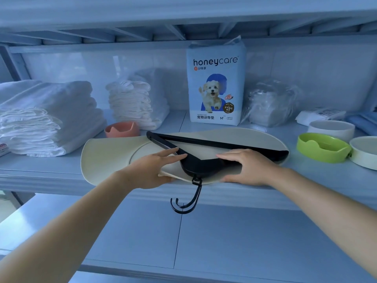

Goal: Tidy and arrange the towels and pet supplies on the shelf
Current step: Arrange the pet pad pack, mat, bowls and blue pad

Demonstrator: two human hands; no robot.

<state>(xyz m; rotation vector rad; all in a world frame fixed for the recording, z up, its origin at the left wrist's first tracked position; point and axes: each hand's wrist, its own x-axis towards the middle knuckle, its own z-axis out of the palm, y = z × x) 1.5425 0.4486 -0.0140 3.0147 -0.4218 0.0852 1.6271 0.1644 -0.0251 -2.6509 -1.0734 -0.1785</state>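
Observation:
A cream feeding mat (106, 154) lies flat at the front of the shelf (40, 170). On the mat lie black hangers (204, 162), their hooks hanging over the shelf's front edge. My left hand (155, 170) holds the mat's front edge, thumb below, with straight fingers reaching onto the hangers. My right hand (248, 168) rests flat on the mat and hangers at the right. White folded towels (47, 117) are stacked at the left, and a second pile (134, 105) stands behind.
A honeycare pad pack (216, 84) stands at the back. A pink bowl (122, 129) sits behind the mat. A plastic-wrapped bundle (271, 105), a green bowl (322, 148) and white bowls (332, 129) fill the right. A lower shelf (142, 231) runs beneath.

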